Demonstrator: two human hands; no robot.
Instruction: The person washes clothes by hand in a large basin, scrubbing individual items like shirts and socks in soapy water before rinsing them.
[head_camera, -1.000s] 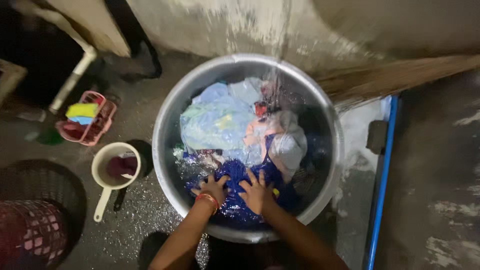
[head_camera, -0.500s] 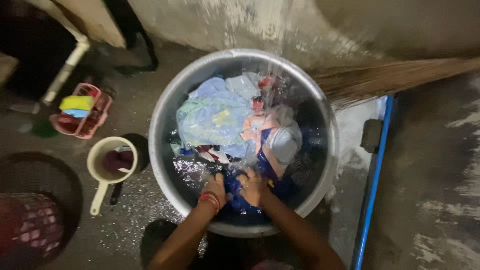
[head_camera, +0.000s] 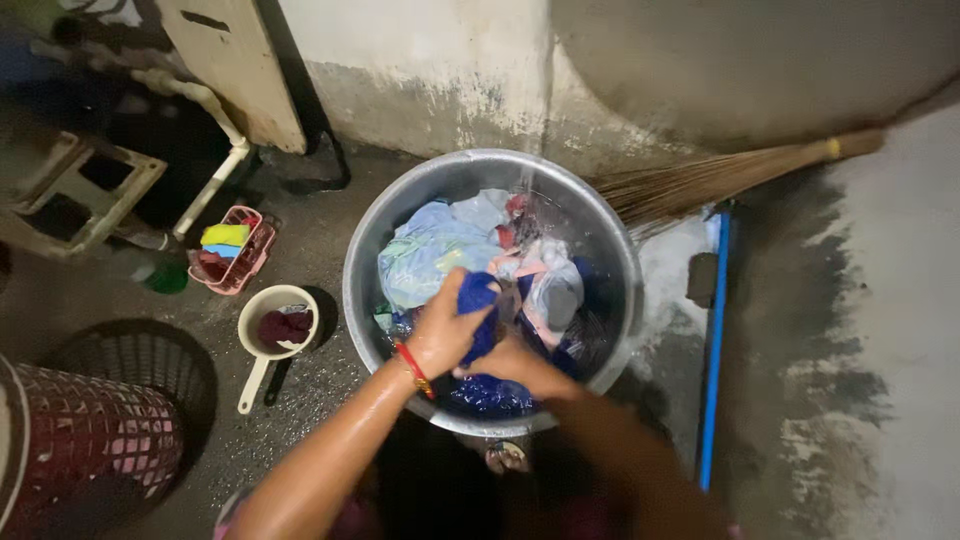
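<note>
From the head view I see my left hand (head_camera: 447, 325) clenched around a dark blue garment (head_camera: 480, 300), lifted just above the water inside the big metal basin (head_camera: 365, 260). My right hand (head_camera: 510, 358) grasps the same cloth lower down. Pale laundry (head_camera: 430, 250) fills the basin's far side. A cream scoop (head_camera: 275, 330) sits left on the floor.

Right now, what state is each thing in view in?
Metal basin: upright, full of wet clothes and water.
Blue cloth: lifted, gripped by both hands.
Left hand: closed on the blue cloth.
Right hand: closed on it too.
Dipper: upright, holding something dark.
Broom: lying down.
</note>
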